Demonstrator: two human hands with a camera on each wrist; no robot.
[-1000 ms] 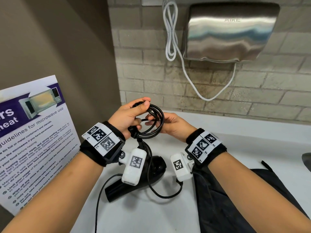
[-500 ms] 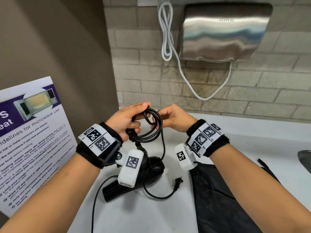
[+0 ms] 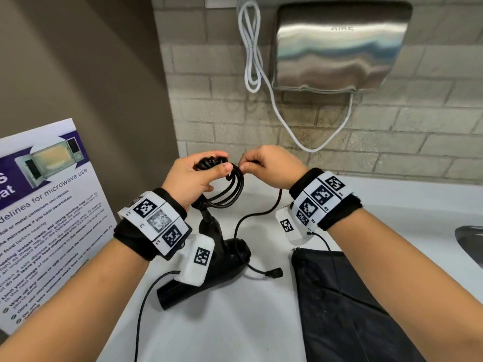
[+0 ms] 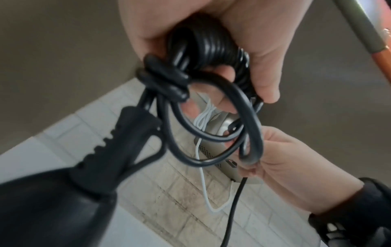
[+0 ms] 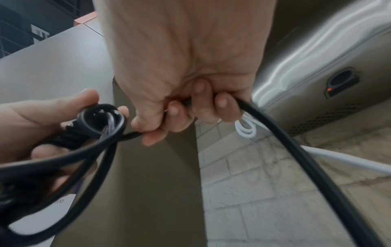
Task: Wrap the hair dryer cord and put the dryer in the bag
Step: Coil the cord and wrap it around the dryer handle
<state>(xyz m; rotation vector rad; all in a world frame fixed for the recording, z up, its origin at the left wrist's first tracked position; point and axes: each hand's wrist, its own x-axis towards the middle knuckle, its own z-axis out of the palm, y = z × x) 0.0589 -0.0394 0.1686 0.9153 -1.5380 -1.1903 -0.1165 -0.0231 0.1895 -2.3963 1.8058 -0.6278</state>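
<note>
From the head view, the left hand (image 3: 193, 176) bunches the coiled cord (image 3: 230, 189) above the hair dryer (image 3: 209, 270) lying on the table (image 3: 235, 322), likely keeping loops tidy; the bag (image 3: 339, 296) lies right. In the left wrist view, its grip curls round the coils. In the right wrist view, the right hand (image 5: 186, 83) pinches the cord's free length, apparently feeding another loop.

A glossy black rubber-coated cord (image 3: 236, 190), smooth and light-catching, looped above a black plastic hair dryer (image 3: 222, 267) with a soft sheen. Beside it lay a matt black cloth bag (image 3: 339, 296), faintly dusty. Both rested on a smooth white surface (image 3: 248, 322). A brushed stainless-steel wall dryer (image 3: 339, 48) gleamed against rough, matt grey-beige brick tiles (image 3: 392, 131), near a smooth white plastic-sheathed cable (image 3: 252, 48) and a glossy printed paper poster (image 3: 47, 205).
</note>
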